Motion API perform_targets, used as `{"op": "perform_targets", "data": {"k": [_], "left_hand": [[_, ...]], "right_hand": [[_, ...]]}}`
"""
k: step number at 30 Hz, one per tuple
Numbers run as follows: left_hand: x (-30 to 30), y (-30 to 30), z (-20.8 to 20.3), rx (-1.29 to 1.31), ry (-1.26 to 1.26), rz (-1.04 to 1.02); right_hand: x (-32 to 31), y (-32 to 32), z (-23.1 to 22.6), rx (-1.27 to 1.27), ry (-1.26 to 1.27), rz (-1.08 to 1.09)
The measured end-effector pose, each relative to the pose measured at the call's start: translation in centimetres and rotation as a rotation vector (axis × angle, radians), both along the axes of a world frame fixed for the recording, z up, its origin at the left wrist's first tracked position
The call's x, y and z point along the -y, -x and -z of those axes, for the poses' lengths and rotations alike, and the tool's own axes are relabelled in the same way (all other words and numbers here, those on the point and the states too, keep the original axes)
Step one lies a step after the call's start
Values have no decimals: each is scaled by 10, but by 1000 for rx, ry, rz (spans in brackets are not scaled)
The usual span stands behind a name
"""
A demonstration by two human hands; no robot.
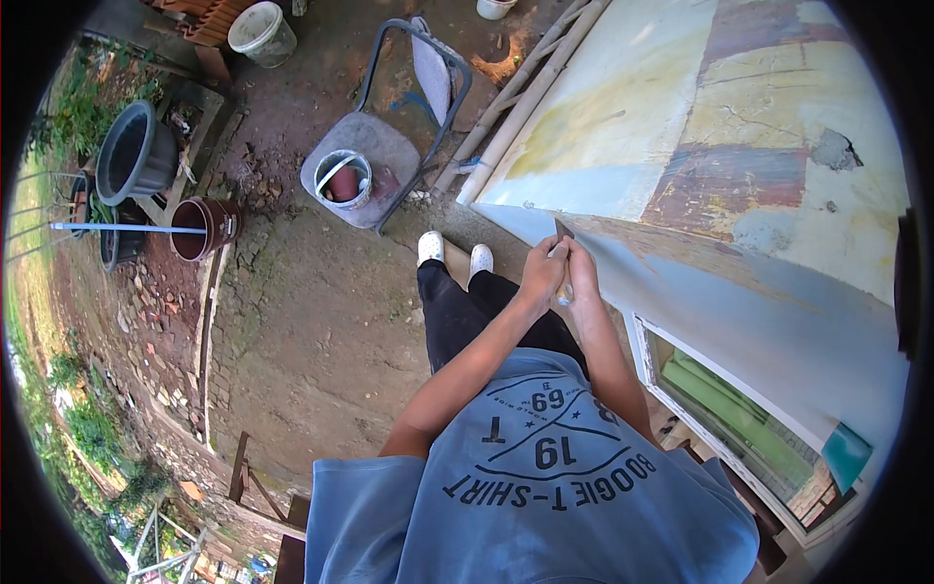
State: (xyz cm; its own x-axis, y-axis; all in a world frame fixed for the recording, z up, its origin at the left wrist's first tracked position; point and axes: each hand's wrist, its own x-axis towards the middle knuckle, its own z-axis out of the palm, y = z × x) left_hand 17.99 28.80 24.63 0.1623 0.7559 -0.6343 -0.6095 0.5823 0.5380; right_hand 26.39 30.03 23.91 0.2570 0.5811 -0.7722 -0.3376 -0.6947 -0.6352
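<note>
My left hand [541,274] and my right hand [583,272] are together in front of my body, both closed around a scraper [563,230]. Its small brown blade sticks out past my fingers and points at the wall's corner. The butt of its pale handle shows below my hands, while the middle is hidden by my fingers. Right beside the blade runs the painted wall [623,185], with worn yellow, white and purple-brown patches and a bare, scraped strip along its edge.
A grey padded chair [394,146] bears a white bucket [342,179] with something reddish-brown inside. Bamboo poles [525,107] lean along the wall. Brown pots [205,230], a dark grey tub [136,153] and a pale bucket [263,35] stand left. A window [730,419] is at right.
</note>
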Motion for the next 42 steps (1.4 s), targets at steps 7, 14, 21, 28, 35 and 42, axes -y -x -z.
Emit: {"op": "perform_targets", "data": {"k": [7, 14, 21, 28, 35, 42], "left_hand": [[0, -3, -69, 5, 50, 221], [-3, -23, -171, 75, 38, 303], [-5, -23, -187, 160, 41, 261], [-4, -18, -175, 167, 10, 257], [-10, -18, -210, 142, 85, 235], [-4, -19, -178, 171, 44, 216]], "right_hand": [[22, -17, -67, -261, -5, 55], [35, -24, -173, -413, -146, 286], [33, -22, -191, -408, -164, 399], [29, 3, -197, -254, -227, 555], [23, 4, -201, -246, -214, 567], [28, 1, -180, -249, -192, 499]]}}
